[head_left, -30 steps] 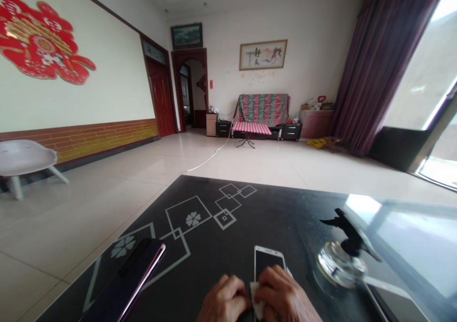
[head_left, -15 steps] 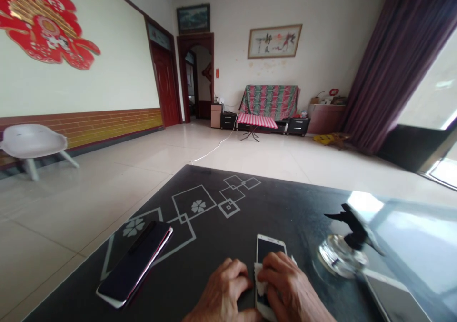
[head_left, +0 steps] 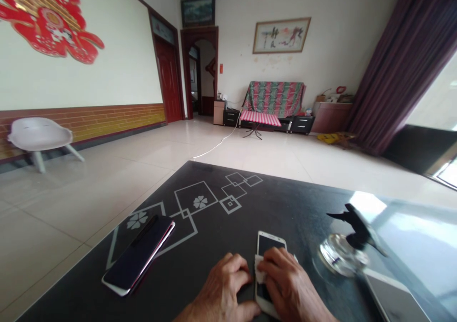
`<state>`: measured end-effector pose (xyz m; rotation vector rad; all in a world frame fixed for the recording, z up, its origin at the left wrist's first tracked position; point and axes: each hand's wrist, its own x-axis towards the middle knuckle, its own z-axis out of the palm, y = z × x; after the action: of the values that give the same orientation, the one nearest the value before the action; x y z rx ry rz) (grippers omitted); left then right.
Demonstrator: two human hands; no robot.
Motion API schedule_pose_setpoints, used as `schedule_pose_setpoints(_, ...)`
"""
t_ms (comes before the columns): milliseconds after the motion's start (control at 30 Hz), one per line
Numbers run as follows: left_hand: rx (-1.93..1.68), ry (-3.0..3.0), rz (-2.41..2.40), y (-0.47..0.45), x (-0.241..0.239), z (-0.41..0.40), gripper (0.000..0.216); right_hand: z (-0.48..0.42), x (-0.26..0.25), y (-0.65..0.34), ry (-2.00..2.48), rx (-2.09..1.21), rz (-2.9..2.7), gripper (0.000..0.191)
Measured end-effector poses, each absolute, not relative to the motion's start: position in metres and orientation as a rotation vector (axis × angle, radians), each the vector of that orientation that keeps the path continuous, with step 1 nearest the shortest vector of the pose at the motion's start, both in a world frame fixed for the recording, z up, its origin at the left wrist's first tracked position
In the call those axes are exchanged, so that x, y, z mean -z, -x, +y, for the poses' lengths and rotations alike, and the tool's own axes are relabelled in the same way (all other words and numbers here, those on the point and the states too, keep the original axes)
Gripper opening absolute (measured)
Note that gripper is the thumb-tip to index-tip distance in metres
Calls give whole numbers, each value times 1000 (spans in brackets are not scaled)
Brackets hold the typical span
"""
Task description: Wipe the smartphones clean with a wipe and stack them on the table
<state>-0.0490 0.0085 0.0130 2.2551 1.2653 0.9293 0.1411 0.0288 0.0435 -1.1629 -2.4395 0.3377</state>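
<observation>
A white smartphone (head_left: 272, 242) with a dark screen lies face up on the black table. My right hand (head_left: 291, 279) presses a white tissue (head_left: 260, 269) against its screen, fingers bent over it and covering much of the phone. At the phone's lower left edge is my left hand (head_left: 224, 286), its fingers curled and its thumb against the phone's side. How firmly the left fingers hold it does not show. To the right stands a clear spray bottle (head_left: 342, 254) with a black trigger head.
A dark phone (head_left: 141, 255) with a pale edge lies on the left of the table (head_left: 214, 238). Another flat, pale-edged device (head_left: 396, 298) is at the lower right. Beyond the table are a white chair (head_left: 41, 135) and a small checked table (head_left: 260, 118).
The view has shifted slightly. My right hand and the tissue have moved a little up the phone's screen; my left hand stays beside the phone.
</observation>
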Motion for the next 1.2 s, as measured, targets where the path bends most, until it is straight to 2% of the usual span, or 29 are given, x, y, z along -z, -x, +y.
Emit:
schedule_pose_setpoints(167, -931, -2251, 1266, 50, -11, 9, 30, 35, -38, -143, 1232, -251, -2393, 23)
schedule_pose_setpoints(500, -880, -2279, 1281, 49, -17, 7, 24, 23, -46, -140, 1159, -348, -2458, 23)
schedule_pose_setpoints(667, -856, -2270, 1269, 50, -23, 4, 17, 32, -43, -140, 1273, -210, -2388, 23)
schedule_pose_setpoints(1033, -825, -2291, 1289, 49, -24, 5, 21, 60, -36, -147, 1403, 44, -2341, 26)
schedule_pose_setpoints(1200, -834, -2280, 1288, 50, -21, 5, 25, 63, -39, -149, 1375, 53, -2366, 29)
